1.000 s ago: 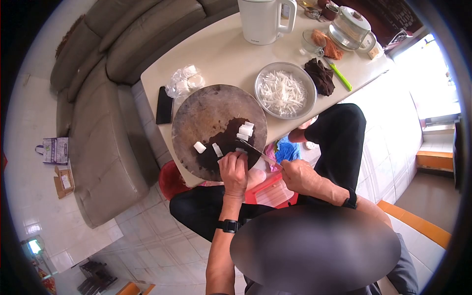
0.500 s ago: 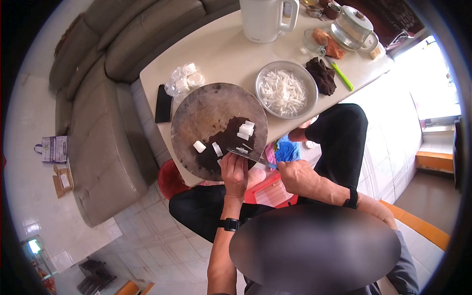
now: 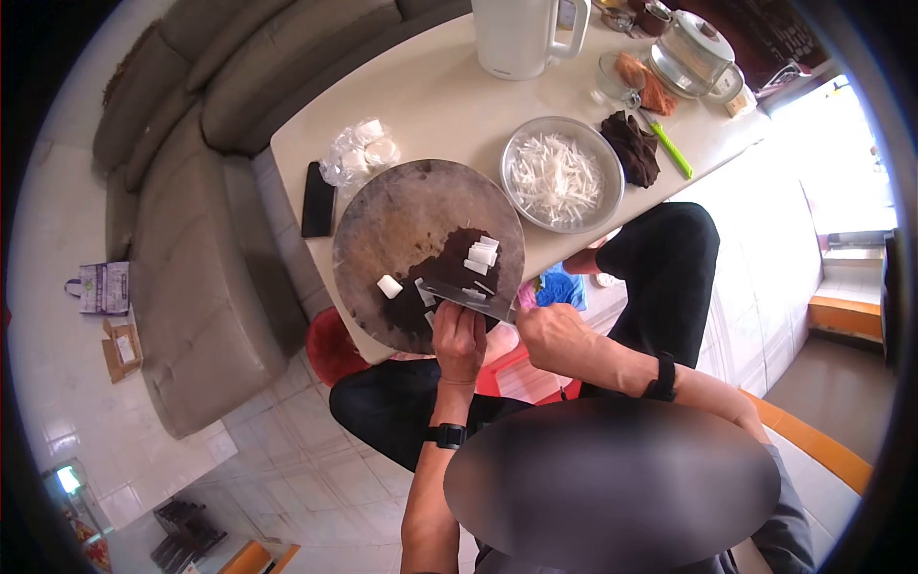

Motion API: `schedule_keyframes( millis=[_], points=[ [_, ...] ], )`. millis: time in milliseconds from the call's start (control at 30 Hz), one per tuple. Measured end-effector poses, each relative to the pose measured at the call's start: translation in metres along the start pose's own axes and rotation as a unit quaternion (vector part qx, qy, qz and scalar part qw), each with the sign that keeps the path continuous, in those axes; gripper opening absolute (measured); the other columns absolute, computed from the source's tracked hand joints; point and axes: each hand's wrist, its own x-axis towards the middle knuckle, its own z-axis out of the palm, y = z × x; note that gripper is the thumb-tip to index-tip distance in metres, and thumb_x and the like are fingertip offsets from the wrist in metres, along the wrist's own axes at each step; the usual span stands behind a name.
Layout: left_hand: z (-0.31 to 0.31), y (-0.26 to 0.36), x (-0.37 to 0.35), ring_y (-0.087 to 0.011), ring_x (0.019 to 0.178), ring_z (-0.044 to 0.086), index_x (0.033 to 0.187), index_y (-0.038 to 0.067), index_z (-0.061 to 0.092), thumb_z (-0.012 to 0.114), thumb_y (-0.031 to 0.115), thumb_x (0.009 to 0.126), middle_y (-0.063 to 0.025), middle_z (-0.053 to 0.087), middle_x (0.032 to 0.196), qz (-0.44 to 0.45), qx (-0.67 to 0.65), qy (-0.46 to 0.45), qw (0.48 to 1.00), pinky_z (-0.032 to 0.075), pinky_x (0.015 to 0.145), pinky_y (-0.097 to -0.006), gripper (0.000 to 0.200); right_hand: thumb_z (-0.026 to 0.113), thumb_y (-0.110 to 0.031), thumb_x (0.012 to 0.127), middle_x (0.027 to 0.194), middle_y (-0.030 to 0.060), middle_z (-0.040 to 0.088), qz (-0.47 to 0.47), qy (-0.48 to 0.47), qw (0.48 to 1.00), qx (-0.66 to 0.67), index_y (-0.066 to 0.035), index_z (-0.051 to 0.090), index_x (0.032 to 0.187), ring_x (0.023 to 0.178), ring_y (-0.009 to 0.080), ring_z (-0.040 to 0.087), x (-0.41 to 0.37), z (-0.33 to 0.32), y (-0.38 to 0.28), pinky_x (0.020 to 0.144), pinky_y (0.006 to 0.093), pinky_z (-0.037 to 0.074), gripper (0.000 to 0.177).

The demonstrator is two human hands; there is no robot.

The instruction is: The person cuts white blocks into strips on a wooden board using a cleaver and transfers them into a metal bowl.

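On the round wooden chopping board, my left hand has its fingers bent together near the front edge, and what lies under them is hidden. My right hand is closed round the handle of a knife, whose blade lies across the board against my left fingertips. White slices are piled at the board's right, with thin strips below them. A white chunk sits to the left. Behind the board on its right stands a metal bowl of white shreds.
A phone and a plastic bag of white pieces lie at the left. Farther back are a white kettle, a glass teapot, a dark cloth and a green-handled peeler or knife. A red stool is below the table.
My right hand has moved left toward the board, and the knife blade has shifted left with it past my left fingertips. My left hand stays nearly in place.
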Motion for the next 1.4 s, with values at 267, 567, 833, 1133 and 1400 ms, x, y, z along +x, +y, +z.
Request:
schedule_keyframes(
  millis=[267,567,833,1133,1400],
  points=[
    [-0.004,0.009,0.007,-0.0334,0.091,0.058,0.086,-0.002,0.063,0.066,-0.001,0.073,-0.0142,0.060,0.092,0.013,0.022,0.021,0.999,0.048,0.078,-0.0406,0.014,0.057,-0.002,0.065,0.068,0.0241,0.061,0.057,0.019,0.998,0.025,0.005,0.055,0.080,0.064,0.0395,0.062,-0.020,-0.006,0.006,0.057,0.0454,0.050,0.016],
    [-0.003,0.005,0.001,-0.0330,0.092,0.058,0.085,-0.002,0.064,0.066,-0.002,0.073,-0.0134,0.060,0.092,-0.004,0.023,0.020,1.000,0.048,0.080,-0.0408,0.012,0.057,-0.002,0.065,0.065,0.0226,0.061,0.038,-0.035,0.999,-0.008,0.005,0.055,0.080,0.063,0.0382,0.063,-0.024,-0.011,0.007,0.056,0.0444,0.050,0.017],
    [-0.002,0.002,0.000,-0.0334,0.091,0.058,0.085,-0.003,0.064,0.065,-0.003,0.072,-0.0135,0.060,0.091,-0.004,0.006,0.021,1.000,0.048,0.080,-0.0407,0.013,0.057,-0.003,0.066,0.064,0.0208,0.059,0.019,-0.004,1.000,0.002,0.004,0.053,0.081,0.059,0.0384,0.061,-0.007,0.003,0.001,0.055,0.0464,0.048,0.017],
    [-0.006,0.007,0.004,-0.0312,0.090,0.058,0.087,-0.001,0.064,0.066,-0.003,0.072,-0.0116,0.061,0.091,0.015,0.015,0.022,1.000,0.048,0.080,-0.0397,0.015,0.056,-0.003,0.067,0.063,0.0229,0.059,0.058,0.017,0.997,0.037,0.004,0.054,0.078,0.061,0.0406,0.061,-0.023,-0.002,0.006,0.057,0.0485,0.048,0.013],
    [-0.006,0.006,0.004,-0.0311,0.090,0.058,0.087,-0.001,0.064,0.066,-0.003,0.071,-0.0114,0.061,0.091,0.016,0.008,0.027,0.999,0.048,0.080,-0.0395,0.016,0.056,-0.002,0.064,0.064,0.0244,0.059,0.060,-0.027,0.998,0.026,0.005,0.057,0.077,0.064,0.0411,0.062,-0.025,-0.017,0.006,0.058,0.0475,0.049,0.014]
  ],
)
